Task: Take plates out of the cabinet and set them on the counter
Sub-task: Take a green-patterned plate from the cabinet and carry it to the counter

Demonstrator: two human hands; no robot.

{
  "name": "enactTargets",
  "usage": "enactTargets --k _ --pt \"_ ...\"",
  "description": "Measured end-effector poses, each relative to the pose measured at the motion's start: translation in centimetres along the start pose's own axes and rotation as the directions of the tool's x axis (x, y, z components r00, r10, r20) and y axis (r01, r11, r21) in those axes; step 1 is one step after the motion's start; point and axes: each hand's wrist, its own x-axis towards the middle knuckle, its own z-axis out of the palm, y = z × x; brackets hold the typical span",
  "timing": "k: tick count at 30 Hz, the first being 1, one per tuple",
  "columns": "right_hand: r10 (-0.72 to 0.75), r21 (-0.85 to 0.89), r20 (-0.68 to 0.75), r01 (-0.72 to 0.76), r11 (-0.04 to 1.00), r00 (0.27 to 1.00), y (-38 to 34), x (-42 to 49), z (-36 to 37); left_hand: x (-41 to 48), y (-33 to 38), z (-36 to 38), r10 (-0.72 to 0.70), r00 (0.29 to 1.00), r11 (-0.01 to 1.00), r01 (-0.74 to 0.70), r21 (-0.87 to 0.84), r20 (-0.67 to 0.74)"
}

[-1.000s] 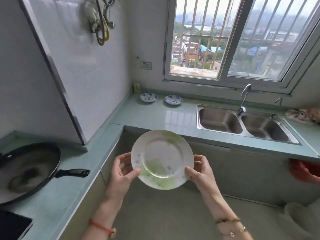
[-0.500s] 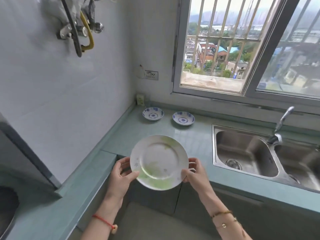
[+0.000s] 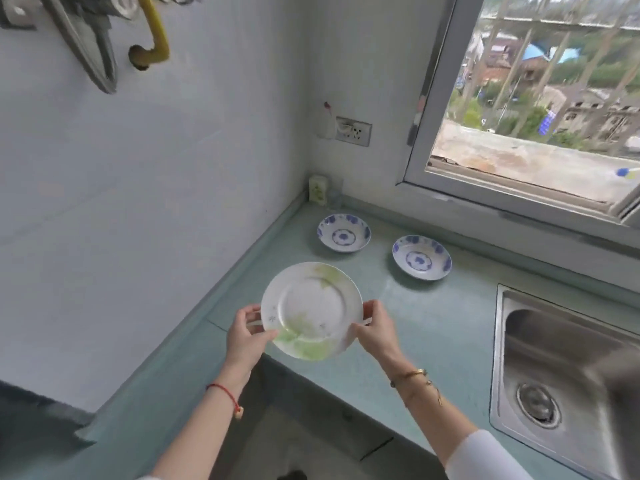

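Note:
A white plate with pale green leaf print [image 3: 311, 308] is held between both hands, tilted slightly toward me, over the front part of the pale green counter [image 3: 426, 344]. My left hand [image 3: 246, 337] grips its left rim and my right hand [image 3: 375, 329] grips its right rim. Two small blue-and-white dishes rest on the counter behind it: one [image 3: 344, 233] near the corner, the other [image 3: 421, 257] to its right. The cabinet is out of view.
A steel sink [image 3: 568, 372] sits in the counter at right. A window [image 3: 530, 109] runs along the back wall, with a wall socket [image 3: 353, 130] left of it. Metal fittings and a yellow pipe [image 3: 152, 32] hang on the left wall above.
I have moved closer to the counter corner. The plate, held in both hands, has travelled forward from in front of the cabinets to above the counter near the two dishes.

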Motion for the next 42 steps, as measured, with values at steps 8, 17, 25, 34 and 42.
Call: enactTargets --k 8,17,25,34,42 --pt "0.136 -0.085 -0.067 -0.141 0.986 0.988 1.1 10.2 5.9 12.6 -2.7 2.1 -0.11 0.99 0.989 0.101 0.105 0.087" --pt "0.219 -0.173 -0.099 -0.234 0.957 0.971 2.2 15.3 8.9 19.4 -5.0 4.3 -0.198 0.974 0.959 0.17 0.225 0.11" --pt "0.215 -0.22 -0.078 -0.227 0.949 0.974 2.3 16.5 9.4 20.8 -5.3 5.1 -0.176 0.98 0.949 0.143 0.28 0.097" --pt "0.209 -0.254 -0.061 -0.218 0.942 0.976 2.4 16.4 9.4 20.7 -5.4 4.8 -0.172 0.98 0.95 0.136 0.282 0.105" --pt "0.091 -0.122 -0.053 -0.097 0.988 0.994 -1.8 14.9 7.5 18.2 -1.9 2.3 -0.097 0.995 0.961 0.089 0.263 0.018"
